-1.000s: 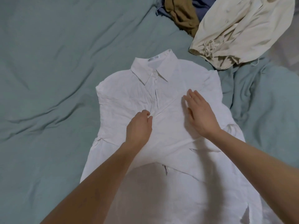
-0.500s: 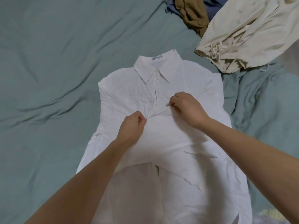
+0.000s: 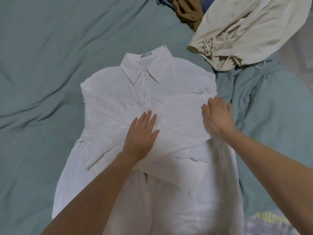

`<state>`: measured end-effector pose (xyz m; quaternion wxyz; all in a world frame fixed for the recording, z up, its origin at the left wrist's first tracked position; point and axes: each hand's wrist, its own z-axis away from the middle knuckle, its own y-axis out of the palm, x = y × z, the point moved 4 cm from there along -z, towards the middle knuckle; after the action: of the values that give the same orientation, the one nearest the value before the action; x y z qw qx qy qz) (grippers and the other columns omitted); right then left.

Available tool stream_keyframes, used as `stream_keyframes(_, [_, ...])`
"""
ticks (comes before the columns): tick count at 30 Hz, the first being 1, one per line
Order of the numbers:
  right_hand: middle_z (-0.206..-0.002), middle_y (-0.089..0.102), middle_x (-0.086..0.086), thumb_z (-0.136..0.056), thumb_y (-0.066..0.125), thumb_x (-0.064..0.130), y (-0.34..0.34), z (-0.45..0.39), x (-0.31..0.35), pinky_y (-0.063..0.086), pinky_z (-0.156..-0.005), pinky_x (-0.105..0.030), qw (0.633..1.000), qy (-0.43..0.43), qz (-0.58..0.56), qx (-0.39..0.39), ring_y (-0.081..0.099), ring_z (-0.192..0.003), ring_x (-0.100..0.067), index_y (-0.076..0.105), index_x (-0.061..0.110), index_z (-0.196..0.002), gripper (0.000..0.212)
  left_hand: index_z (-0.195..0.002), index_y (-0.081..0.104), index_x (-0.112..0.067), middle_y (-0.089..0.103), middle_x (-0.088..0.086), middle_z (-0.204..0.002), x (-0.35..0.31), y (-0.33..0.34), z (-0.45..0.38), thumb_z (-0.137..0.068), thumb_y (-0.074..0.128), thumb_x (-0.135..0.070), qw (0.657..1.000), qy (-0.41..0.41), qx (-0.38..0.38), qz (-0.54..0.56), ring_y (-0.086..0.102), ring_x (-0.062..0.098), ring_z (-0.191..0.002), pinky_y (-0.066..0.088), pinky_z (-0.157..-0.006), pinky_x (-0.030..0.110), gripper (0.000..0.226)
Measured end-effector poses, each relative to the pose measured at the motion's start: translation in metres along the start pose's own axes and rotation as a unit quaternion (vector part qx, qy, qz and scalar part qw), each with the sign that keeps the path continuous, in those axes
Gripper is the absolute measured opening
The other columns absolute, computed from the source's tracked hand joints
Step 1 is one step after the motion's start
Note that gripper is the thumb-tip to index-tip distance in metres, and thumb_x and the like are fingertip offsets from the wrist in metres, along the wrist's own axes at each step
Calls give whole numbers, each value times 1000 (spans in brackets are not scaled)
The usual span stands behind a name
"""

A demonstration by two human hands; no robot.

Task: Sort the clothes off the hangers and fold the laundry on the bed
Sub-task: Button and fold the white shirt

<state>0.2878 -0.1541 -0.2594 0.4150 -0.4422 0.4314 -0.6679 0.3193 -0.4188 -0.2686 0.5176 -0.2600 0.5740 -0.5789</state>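
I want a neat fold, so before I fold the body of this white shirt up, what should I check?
1. White shirt face up, collar flat: ok.
2. Sleeve folded across the chest: ok.
3. Left hand flat on the fabric: ok.
4. Right hand flat at the side edge: ok, slightly blurred.
5. Fabric smooth: not ok, creases remain.
6. Hem: cannot tell, out of view.

Bed [image 3: 50,65] has a wrinkly grey-green sheet. White collared shirt [image 3: 118,102] lies flat in the middle, cream garment [image 3: 245,31] top right, brown [image 3: 188,11] and blue clothes [image 3: 205,4] bunched beside it.
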Motion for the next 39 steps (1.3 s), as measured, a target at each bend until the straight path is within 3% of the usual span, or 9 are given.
stream_keyframes(3, [-100, 61, -16, -94, 41, 27, -17, 55, 16, 42, -83, -43, 985, -106, -75, -114, 55, -95, -35, 58, 5, -98, 28, -133, 54, -4, 52, 18, -139, -1, -8, 7, -95, 34, -36, 999, -6, -42, -10, 53, 33, -126, 42, -103, 50, 53])
stream_keyframes(12, [-92, 62, -9, -98, 45, 28, 32, 135, 3, 37, -69, -35, 981, 103, -130, 101, 56, -88, -29, 51, 10, -87, 21, -144, 37, -4, 39, 21, -147, 0, -20, 21, -99, 45, -33, 993, -105, -52, -28, 39, 37, -134, 29, -111, 51, 54])
stream_keyframes(17, [-71, 58, 2, -83, 60, 15, 36, 130, 13, 38, -58, -27, 966, 125, -156, 166, 56, -75, -21, 53, 15, -66, 18, -110, 56, 3, 59, 24, -95, 21, -25, 34, -101, 41, -32, 971, -213, -78, -67, 58, 41, -86, 42, -88, 57, 39])
stream_keyframes(20, [-81, 63, -2, -82, 53, 10, 23, 123, 11, 41, -61, -29, 982, 131, -109, 81, 59, -80, -25, 61, 11, -77, 10, -93, 60, 4, 59, 24, -84, 26, -28, 39, -100, 42, -22, 975, -189, -99, -64, 56, 40, -78, 45, -78, 50, 32])
stream_keyframes(24, [-82, 62, -11, -81, 49, 1, 6, 109, 4, 46, -64, -37, 979, 159, -116, -55, 57, -77, -30, 61, 0, -76, 13, -102, 54, 1, 55, 17, -100, 26, -33, 34, -105, 32, -23, 975, -195, -103, -5, 54, 36, -86, 36, -70, 42, 33])
stream_keyframes(29, [-88, 61, -14, -83, 45, -4, 1, 99, 6, 39, -60, -36, 972, 189, -92, -106, 55, -80, -31, 58, -1, -83, 13, -107, 52, -3, 54, 12, -102, 21, -42, 38, -104, 34, -22, 977, -146, -157, 14, 55, 34, -83, 37, -67, 40, 27])
stream_keyframes(33, [-117, 56, -12, -92, 50, 10, -16, 98, 52, 37, -80, -37, 974, 22, -83, -209, 51, -103, -32, 57, 5, -115, 25, -134, 49, -9, 51, 11, -135, 29, -36, 43, -101, 41, -21, 970, -123, -206, 50, 48, 31, -120, 36, -97, 42, 36])
stream_keyframes(36, [-154, 31, -9, -98, 33, 36, 4, 72, 92, 20, -113, -39, 981, -158, -67, -88, 27, -141, -27, 35, 12, -146, 54, -150, 30, -14, 29, 7, -156, 26, -20, 45, -103, 25, -37, 988, -34, -147, 15, 26, 25, -143, 19, -116, 42, 52])
stream_keyframes(39, [-161, 5, -2, -98, 11, 50, 35, 39, 87, -5, -119, -33, 981, -193, 18, 4, 1, -149, -19, 11, 20, -154, 63, -154, 6, -20, 3, -1, -161, 47, 10, 49, -96, -4, -58, 998, -29, -48, -12, 5, 20, -149, 1, -121, 40, 70])
